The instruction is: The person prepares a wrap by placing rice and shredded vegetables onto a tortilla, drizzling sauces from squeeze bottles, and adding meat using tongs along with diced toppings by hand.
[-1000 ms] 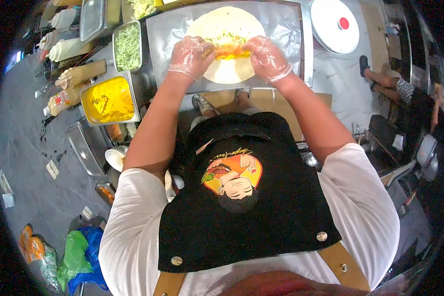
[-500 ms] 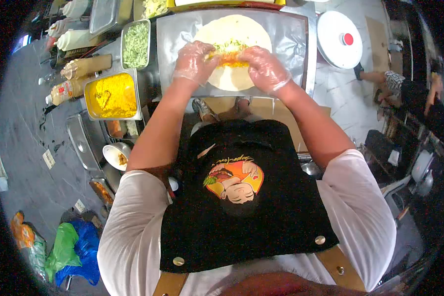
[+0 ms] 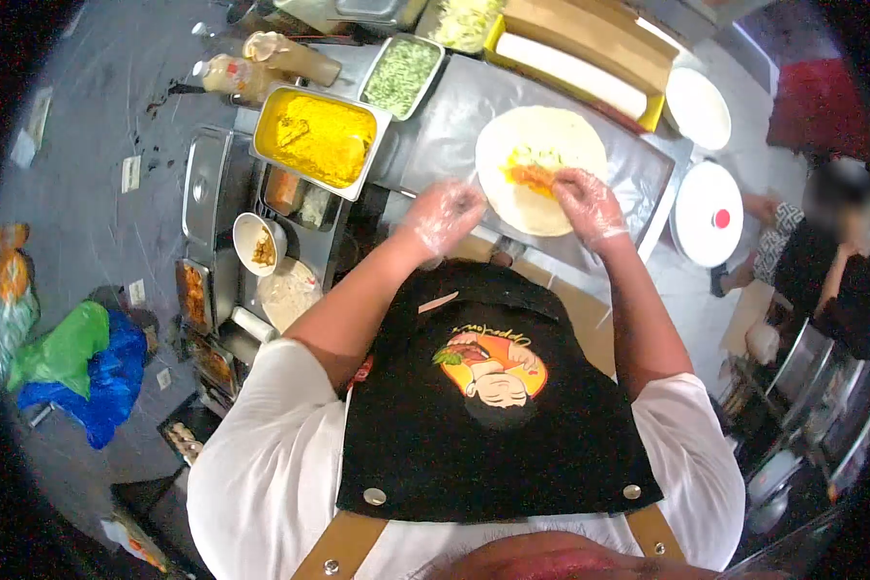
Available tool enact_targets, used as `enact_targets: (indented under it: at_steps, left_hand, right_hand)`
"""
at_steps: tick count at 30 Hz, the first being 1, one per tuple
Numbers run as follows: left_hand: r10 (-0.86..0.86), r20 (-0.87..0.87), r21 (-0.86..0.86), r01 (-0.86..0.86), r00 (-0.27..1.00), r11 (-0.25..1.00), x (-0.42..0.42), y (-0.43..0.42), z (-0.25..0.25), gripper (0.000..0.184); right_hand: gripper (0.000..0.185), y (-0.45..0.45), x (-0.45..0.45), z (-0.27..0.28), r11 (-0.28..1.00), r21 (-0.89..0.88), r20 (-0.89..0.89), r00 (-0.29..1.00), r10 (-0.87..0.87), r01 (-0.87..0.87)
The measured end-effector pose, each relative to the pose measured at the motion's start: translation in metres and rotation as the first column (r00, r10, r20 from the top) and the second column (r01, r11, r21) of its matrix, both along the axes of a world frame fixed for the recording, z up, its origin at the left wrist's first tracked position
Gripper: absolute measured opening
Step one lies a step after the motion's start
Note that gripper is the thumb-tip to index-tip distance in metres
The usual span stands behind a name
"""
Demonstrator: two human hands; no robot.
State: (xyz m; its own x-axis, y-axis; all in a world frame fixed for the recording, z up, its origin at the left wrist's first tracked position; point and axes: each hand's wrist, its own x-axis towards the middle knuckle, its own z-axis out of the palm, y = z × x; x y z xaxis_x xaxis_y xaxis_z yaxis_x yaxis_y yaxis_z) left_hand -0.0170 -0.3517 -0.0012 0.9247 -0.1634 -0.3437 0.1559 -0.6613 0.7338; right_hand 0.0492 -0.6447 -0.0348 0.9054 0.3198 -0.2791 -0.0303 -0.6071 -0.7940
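Observation:
A round flatbread lies open on a silver-coloured work surface. Across its middle is a filling of orange, yellow and pale green bits. My right hand, in a clear plastic glove, has its fingertips pinched together at the right end of the filling; whatever is between them is hidden. Just off the flatbread's left edge, my gloved left hand has its fingers curled together. I cannot make out anything in them.
Left of the surface stand a tray of yellow filling and a tray of shredded green vegetable. A yellow box with a white roll sits behind. A white bowl is lower left. To the right are a white lid with a red knob and another person.
My left hand has come off the filling and moved left, clear of the flatbread. My right hand stays at the filling's right end. The whole view has turned and shifted.

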Motion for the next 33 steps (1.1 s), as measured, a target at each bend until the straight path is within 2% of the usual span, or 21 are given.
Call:
enact_targets:
  at_steps: [2, 3, 4, 6, 8, 10, 13, 14, 16, 18, 20, 22, 25, 28, 29, 32, 33]
  left_hand:
    - [-0.009, 0.002, 0.045, 0.009, 1.0, 0.999, -0.034, 0.06, 0.021, 0.018]
    - [0.041, 0.022, 0.007, -0.041, 0.999, 0.999, -0.049, 0.08, 0.023, 0.018]
    - [0.104, 0.029, -0.014, -0.104, 0.994, 0.995, -0.06, 0.075, 0.017, 0.017]
    - [0.19, 0.042, -0.039, -0.188, 0.981, 0.981, -0.082, 0.106, 0.013, 0.017]
    - [0.257, 0.026, -0.013, -0.256, 0.966, 0.966, -0.111, 0.136, 0.02, 0.018]
    - [0.352, 0.003, -0.015, -0.352, 0.936, 0.936, -0.134, 0.163, 0.032, 0.019]
    - [0.384, 0.012, 0.004, -0.384, 0.923, 0.923, -0.149, 0.19, 0.033, 0.02]
    - [0.412, 0.019, -0.002, -0.412, 0.911, 0.911, -0.155, 0.202, 0.03, 0.021]
    - [0.522, -0.13, -0.086, -0.534, 0.843, 0.841, -0.168, 0.224, 0.024, 0.022]
    - [0.528, -0.069, -0.016, -0.53, 0.847, 0.848, -0.176, 0.245, 0.03, 0.021]
    - [0.555, -0.01, 0.002, -0.555, 0.832, 0.832, -0.188, 0.261, 0.03, 0.018]
    - [0.571, -0.104, 0.012, -0.573, 0.814, 0.82, -0.198, 0.278, 0.036, 0.019]
    - [0.588, -0.119, -0.003, -0.593, 0.8, 0.806, -0.208, 0.297, 0.046, 0.018]
    - [0.618, -0.125, -0.028, -0.625, 0.776, 0.78, -0.222, 0.317, 0.045, 0.017]
    - [0.634, -0.128, -0.035, -0.642, 0.763, 0.766, -0.228, 0.322, 0.043, 0.016]
    - [0.655, -0.182, -0.124, -0.678, 0.733, 0.725, -0.239, 0.339, 0.028, 0.016]
    - [0.652, -0.184, -0.116, -0.675, 0.735, 0.729, -0.238, 0.342, 0.028, 0.016]
  right_hand:
    - [0.037, 0.043, 0.008, 0.021, 0.983, -0.048, -0.024, 0.984, 0.177, -0.178]
    - [0.036, 0.055, 0.018, 0.029, 0.961, -0.07, -0.048, 0.964, 0.263, -0.266]
    - [0.035, 0.044, 0.041, 0.025, 0.959, -0.081, -0.023, 0.962, 0.271, -0.272]
    - [0.033, 0.078, 0.068, 0.03, 0.952, -0.117, 0.039, 0.957, 0.289, -0.282]
    - [0.033, 0.111, 0.094, 0.034, 0.965, -0.008, -0.085, 0.961, 0.262, -0.264]
    - [0.033, 0.152, 0.112, 0.074, 0.924, -0.086, -0.023, 0.928, 0.372, -0.373]
    - [0.034, 0.183, 0.142, 0.073, 0.876, -0.139, -0.008, 0.885, 0.465, -0.461]
    - [0.035, 0.194, 0.153, 0.076, 0.858, -0.231, 0.023, 0.879, 0.477, -0.459]
    - [0.037, 0.214, 0.192, 0.06, 0.871, -0.36, 0.114, 0.91, 0.398, -0.336]
    - [0.037, 0.23, 0.245, 0.025, 0.852, -0.475, 0.16, 0.931, 0.329, -0.22]
    - [0.037, 0.262, 0.278, 0.025, 0.732, -0.653, 0.157, 0.91, 0.383, -0.195]
    - [0.038, 0.284, 0.31, 0.005, 0.765, -0.603, 0.149, 0.909, 0.389, -0.228]
    - [0.043, 0.306, 0.342, -0.034, 0.598, -0.752, 0.029, 0.892, 0.451, -0.278]
    - [0.054, 0.318, 0.348, -0.03, 0.631, -0.749, 0.111, 0.902, 0.417, -0.199]
    - [0.069, 0.327, 0.347, -0.029, 0.681, -0.719, 0.117, 0.944, 0.31, -0.135]
    - [0.079, 0.345, 0.336, -0.051, 0.484, -0.87, 0.136, 0.895, 0.424, -0.097]
    - [0.08, 0.335, 0.353, -0.086, 0.502, -0.839, 0.082, 0.864, 0.497, -0.209]
